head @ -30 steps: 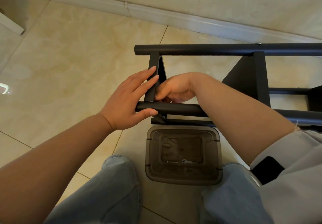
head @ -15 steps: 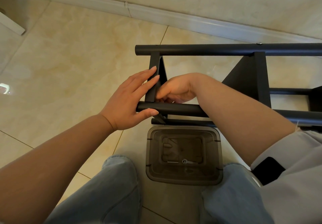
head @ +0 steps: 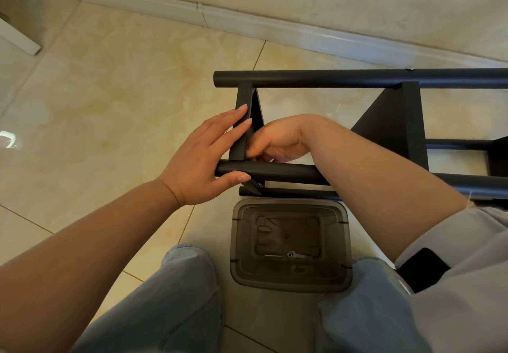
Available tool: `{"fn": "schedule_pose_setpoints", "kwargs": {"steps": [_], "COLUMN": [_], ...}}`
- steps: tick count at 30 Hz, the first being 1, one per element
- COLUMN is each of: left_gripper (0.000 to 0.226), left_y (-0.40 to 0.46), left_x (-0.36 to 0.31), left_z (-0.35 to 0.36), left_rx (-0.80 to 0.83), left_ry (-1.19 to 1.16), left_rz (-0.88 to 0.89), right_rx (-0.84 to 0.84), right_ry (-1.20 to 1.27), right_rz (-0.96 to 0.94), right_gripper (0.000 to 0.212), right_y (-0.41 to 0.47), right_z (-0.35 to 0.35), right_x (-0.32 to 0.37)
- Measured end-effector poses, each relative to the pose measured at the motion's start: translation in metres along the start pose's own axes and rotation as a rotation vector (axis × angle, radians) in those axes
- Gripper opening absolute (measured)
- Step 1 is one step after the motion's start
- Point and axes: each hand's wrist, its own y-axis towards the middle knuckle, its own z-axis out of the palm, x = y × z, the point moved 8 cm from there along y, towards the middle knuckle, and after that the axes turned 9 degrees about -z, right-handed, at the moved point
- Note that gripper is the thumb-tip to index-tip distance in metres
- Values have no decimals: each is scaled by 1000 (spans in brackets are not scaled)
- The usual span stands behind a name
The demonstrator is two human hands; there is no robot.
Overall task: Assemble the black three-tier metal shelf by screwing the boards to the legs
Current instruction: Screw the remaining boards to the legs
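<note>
Our left hand lies spread against the end board of the black shelf, fingers straight along the board's edge and the thumb tucked under the near leg, steadying the corner rather than gripping it. The shelf lies on its side on the tiled floor, its legs running left to right away from that hand, with the far leg parallel nearer the wall. Just right of the board our right hand reaches inside the frame, fingers curled at the joint where board meets near leg; we judge it is turning a screw there, though whatever it pinches is hidden. That joint sits between both hands, the right one nearer. Further right stands the middle board. In front of our knees sits a smoky plastic box with a screw and small wrench inside.
</note>
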Motion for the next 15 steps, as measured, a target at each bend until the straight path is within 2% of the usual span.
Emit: {"fn": "schedule_pose_setpoints", "kwargs": {"steps": [15], "left_gripper": [81], "left_y": [0], "left_x": [0], "left_z": [0], "left_rx": [0], "left_ry": [3], "left_rz": [-8], "right_rx": [-19], "right_ry": [-10], "right_rz": [-7], "right_gripper": [24], "right_y": [2], "right_z": [-1], "right_x": [0]}}
